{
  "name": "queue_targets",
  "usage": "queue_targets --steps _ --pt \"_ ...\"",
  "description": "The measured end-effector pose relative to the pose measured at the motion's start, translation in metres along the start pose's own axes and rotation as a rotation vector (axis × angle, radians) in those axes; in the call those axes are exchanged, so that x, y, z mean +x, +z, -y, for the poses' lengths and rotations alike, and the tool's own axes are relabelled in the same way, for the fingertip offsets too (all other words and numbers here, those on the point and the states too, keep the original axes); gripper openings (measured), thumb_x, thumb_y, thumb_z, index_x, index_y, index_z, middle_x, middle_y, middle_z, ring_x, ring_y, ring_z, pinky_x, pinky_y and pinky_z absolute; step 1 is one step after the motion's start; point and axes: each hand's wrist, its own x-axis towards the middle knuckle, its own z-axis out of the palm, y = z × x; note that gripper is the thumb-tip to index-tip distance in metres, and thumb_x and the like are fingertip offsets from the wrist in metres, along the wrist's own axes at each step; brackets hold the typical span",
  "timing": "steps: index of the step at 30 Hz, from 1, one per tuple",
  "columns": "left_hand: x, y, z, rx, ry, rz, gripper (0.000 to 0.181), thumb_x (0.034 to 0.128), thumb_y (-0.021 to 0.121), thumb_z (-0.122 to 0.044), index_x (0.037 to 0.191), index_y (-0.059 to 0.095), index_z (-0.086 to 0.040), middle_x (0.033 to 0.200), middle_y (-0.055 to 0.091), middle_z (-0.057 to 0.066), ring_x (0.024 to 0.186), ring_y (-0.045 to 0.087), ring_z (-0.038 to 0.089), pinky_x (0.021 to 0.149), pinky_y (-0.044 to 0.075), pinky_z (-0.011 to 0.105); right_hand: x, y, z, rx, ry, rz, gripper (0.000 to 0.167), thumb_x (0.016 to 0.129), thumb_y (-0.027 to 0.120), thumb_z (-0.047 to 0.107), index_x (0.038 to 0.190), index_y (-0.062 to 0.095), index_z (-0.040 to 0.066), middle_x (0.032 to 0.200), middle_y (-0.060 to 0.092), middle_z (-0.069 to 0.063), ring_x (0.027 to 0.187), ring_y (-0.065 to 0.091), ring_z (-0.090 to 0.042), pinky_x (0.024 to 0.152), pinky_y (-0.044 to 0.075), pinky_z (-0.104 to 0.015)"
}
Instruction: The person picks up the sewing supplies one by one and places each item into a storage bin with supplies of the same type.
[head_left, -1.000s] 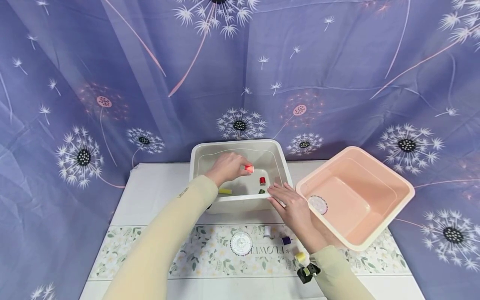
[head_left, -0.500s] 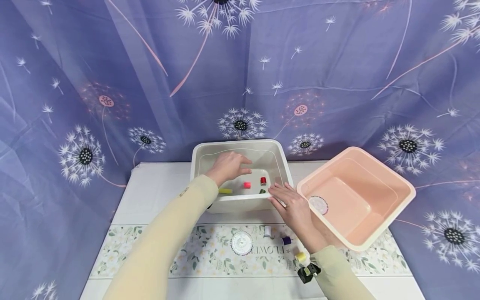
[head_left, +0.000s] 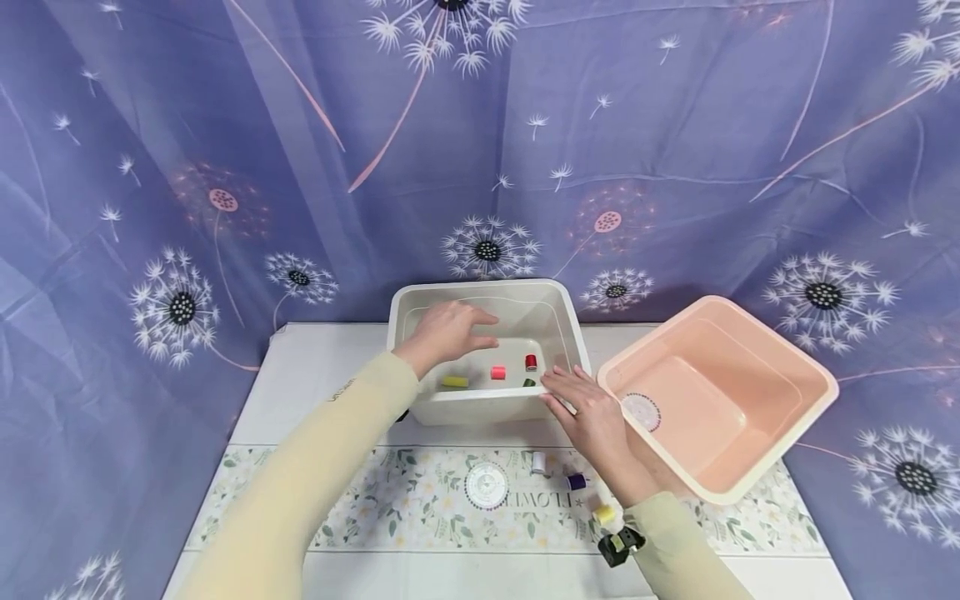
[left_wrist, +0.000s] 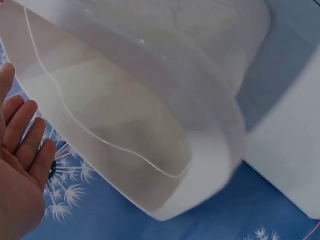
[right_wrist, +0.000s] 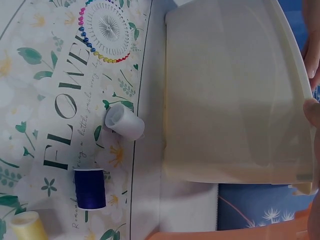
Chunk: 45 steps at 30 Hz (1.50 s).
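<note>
In the head view a white plastic basin [head_left: 480,400] stands at the back of the table. On its floor lie a yellow thread spool [head_left: 455,382], a pink one [head_left: 498,372], a red one [head_left: 531,362] and a dark green one [head_left: 529,382]. My left hand [head_left: 447,333] hovers over the basin's left part, thumb and fingers apart, holding nothing. My right hand [head_left: 592,412] rests on the basin's front right rim with its fingers extended. In the right wrist view a white spool [right_wrist: 125,122] and a dark blue spool [right_wrist: 90,189] lie outside the basin.
A pink basin [head_left: 780,433] stands tilted at an angle on the right, a pin wheel [head_left: 642,412] inside it. Another pin wheel [head_left: 487,486] lies on the flowered runner. Near the right sleeve is a pale yellow spool [head_left: 603,514]. A patterned curtain [head_left: 480,125] hangs behind.
My left hand lets go of the pink spool, which drops to the basin floor. The hand then draws slightly left, fingers spread. My right hand stays on the rim.
</note>
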Motion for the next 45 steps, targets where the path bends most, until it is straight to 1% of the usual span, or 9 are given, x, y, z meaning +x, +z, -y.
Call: queue_targets --steps 7,15,20,23,27,29,30,37,45 --pt "-0.018 -0.012 0.004 -0.010 0.015 -0.014 0.050 0.0996 0.074 -0.050 0.144 0.071 -0.025 0.143 0.070 0.001 0.123 0.071 0.029 0.089 0.062 0.044 0.000 0.000 0.000 -0.003 -0.010 -0.006 0.030 0.084 0.090 0.011 0.111 0.083 0.001 0.111 0.081 -0.014 0.108 0.078 -0.032 0.107 0.056 -0.057" --pt "-0.039 -0.020 0.013 0.020 0.036 -0.058 0.052 0.0991 0.074 -0.051 0.143 0.071 -0.024 0.145 0.068 0.005 0.123 0.071 0.032 0.096 0.061 0.048 0.000 0.000 -0.002 -0.007 -0.010 0.002 0.031 0.083 0.090 0.010 0.112 0.083 0.001 0.110 0.081 -0.013 0.109 0.078 -0.032 0.107 0.056 -0.057" --pt "-0.052 -0.026 0.018 0.042 0.010 -0.079 0.052 0.0982 0.075 -0.052 0.144 0.070 -0.028 0.147 0.067 0.004 0.120 0.072 0.033 0.082 0.063 0.047 0.001 0.000 -0.004 -0.010 -0.009 0.015 0.030 0.085 0.089 0.012 0.112 0.083 0.001 0.111 0.081 -0.013 0.109 0.078 -0.032 0.107 0.056 -0.057" --pt "-0.061 -0.029 0.020 0.044 -0.003 -0.083 0.053 0.0978 0.076 -0.051 0.145 0.070 -0.028 0.148 0.066 0.004 0.119 0.072 0.034 0.072 0.063 0.044 0.001 -0.001 -0.004 -0.013 -0.013 0.028 0.032 0.099 0.078 0.030 0.113 0.082 0.001 0.112 0.081 -0.013 0.109 0.078 -0.033 0.108 0.056 -0.057" --pt "-0.074 -0.032 0.024 0.038 0.007 -0.101 0.054 0.0971 0.077 -0.051 0.145 0.070 -0.026 0.148 0.065 0.007 0.112 0.075 0.033 0.060 0.058 0.039 0.002 -0.003 -0.003 -0.017 -0.016 0.045 0.033 0.098 0.079 0.029 0.114 0.082 0.000 0.113 0.081 -0.014 0.110 0.077 -0.033 0.109 0.055 -0.055" --pt "-0.081 -0.033 0.026 0.043 0.023 -0.116 0.056 0.0969 0.077 -0.052 0.146 0.070 -0.025 0.148 0.065 0.008 0.109 0.076 0.033 0.058 0.057 0.038 0.003 -0.004 -0.003 -0.020 -0.018 0.052 0.032 0.091 0.085 0.021 0.114 0.082 -0.001 0.113 0.080 -0.014 0.110 0.077 -0.033 0.109 0.055 -0.055" --pt "-0.085 -0.034 0.027 0.044 0.030 -0.122 0.057 0.0969 0.077 -0.052 0.146 0.069 -0.024 0.148 0.065 0.009 0.111 0.076 0.034 0.060 0.058 0.040 0.003 -0.005 -0.002 -0.021 -0.019 0.057 0.034 0.085 0.089 0.015 0.115 0.081 -0.001 0.114 0.080 -0.014 0.111 0.077 -0.033 0.109 0.055 -0.055" --pt "-0.105 -0.032 0.034 0.042 0.066 -0.147 0.063 0.0954 0.078 -0.052 0.148 0.068 -0.019 0.149 0.064 0.010 0.131 0.067 0.033 0.089 0.062 0.053 0.003 -0.005 -0.004 -0.011 -0.028 0.065 0.042 0.083 0.089 0.018 0.119 0.080 -0.001 0.117 0.079 -0.016 0.114 0.076 -0.035 0.110 0.054 -0.056" --pt "-0.122 -0.023 0.039 0.081 0.133 -0.203 0.066 0.0909 0.083 -0.050 0.145 0.069 -0.013 0.148 0.065 0.007 0.135 0.064 0.030 0.111 0.055 0.052 0.004 -0.011 0.001 -0.023 -0.044 0.071 0.046 0.082 0.090 0.020 0.121 0.079 -0.001 0.120 0.078 -0.018 0.117 0.074 -0.036 0.110 0.053 -0.058"
